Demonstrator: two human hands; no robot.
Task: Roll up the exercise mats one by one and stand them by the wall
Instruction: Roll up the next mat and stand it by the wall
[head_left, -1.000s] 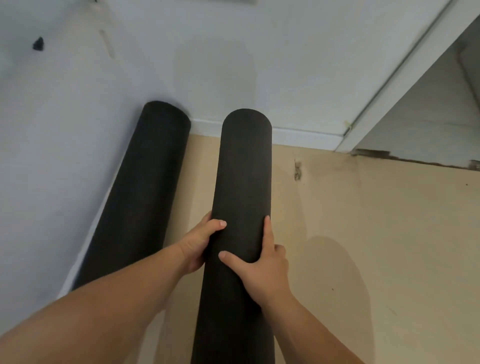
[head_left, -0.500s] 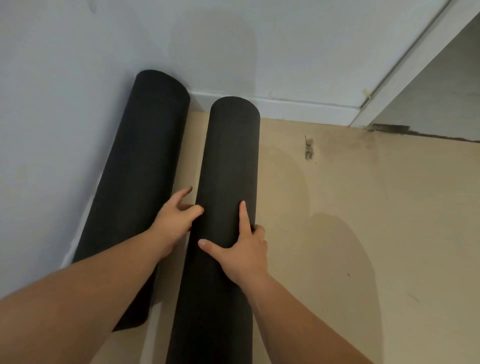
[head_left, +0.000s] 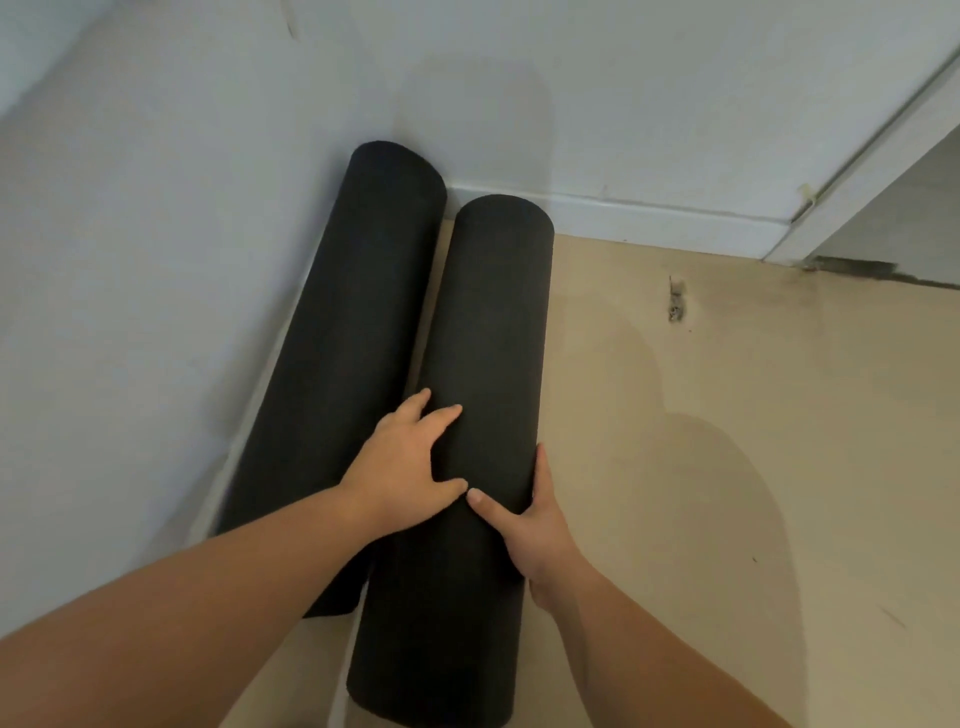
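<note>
Two black rolled exercise mats lie side by side against the left wall, their far ends at the room corner. The left rolled mat (head_left: 358, 332) touches the wall. The right rolled mat (head_left: 483, 332) sits tight beside it. My left hand (head_left: 410, 467) rests on this right roll with its fingers spread, two fingertips near the gap between the rolls. My right hand (head_left: 530, 525) grips the same roll from its right side, thumb laid across the front and fingers hidden behind. The two thumbs almost touch.
The white wall (head_left: 130, 260) runs along the left and a second wall with a white baseboard (head_left: 649, 218) closes the far side. A door frame (head_left: 852, 171) stands at the upper right. Beige floor (head_left: 727, 467) spreads to the right.
The right roll has moved left until it lies against the other roll. My left hand went from its left side onto its front. My right hand slid round to its right edge.
</note>
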